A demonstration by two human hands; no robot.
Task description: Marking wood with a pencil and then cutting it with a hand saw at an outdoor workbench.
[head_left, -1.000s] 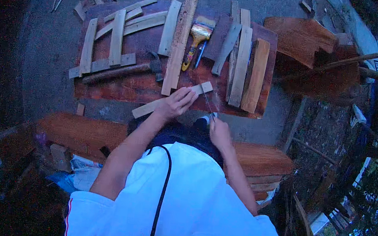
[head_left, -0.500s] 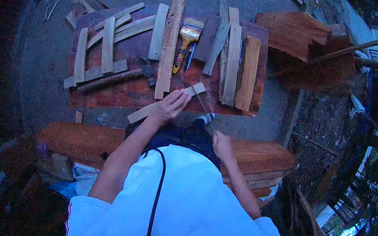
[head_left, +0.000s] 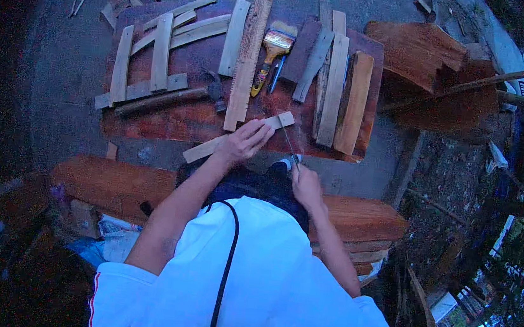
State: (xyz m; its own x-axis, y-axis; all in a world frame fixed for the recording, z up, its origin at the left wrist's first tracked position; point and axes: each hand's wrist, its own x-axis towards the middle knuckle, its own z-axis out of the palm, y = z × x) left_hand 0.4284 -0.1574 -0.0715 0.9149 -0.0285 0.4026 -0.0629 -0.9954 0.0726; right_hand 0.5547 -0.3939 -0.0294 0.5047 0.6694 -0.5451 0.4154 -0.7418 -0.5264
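A short pale wooden strip (head_left: 202, 151) lies slantwise over the near edge of the low table (head_left: 151, 127), its far end resting on the top. My left hand (head_left: 244, 142) is closed around the strip and presses it down. My right hand (head_left: 307, 187) grips the handle of a thin-bladed hand saw (head_left: 288, 142), seen almost edge-on. The blade crosses the strip near its far right end. Pale dust lies on the table around the cut. My fingers hide most of the saw's handle.
On the table lie a hammer (head_left: 218, 92), a paintbrush (head_left: 275, 47), a blue pen (head_left: 276, 75), a long rough board (head_left: 251, 54) and several wooden slats (head_left: 332, 94). Reddish boards (head_left: 414, 55) rest at the right. A thick wooden beam (head_left: 113, 185) runs behind my legs.
My right hand has moved forward with the saw, closer to the strip. My left hand still holds the strip. The whole view has shifted slightly.
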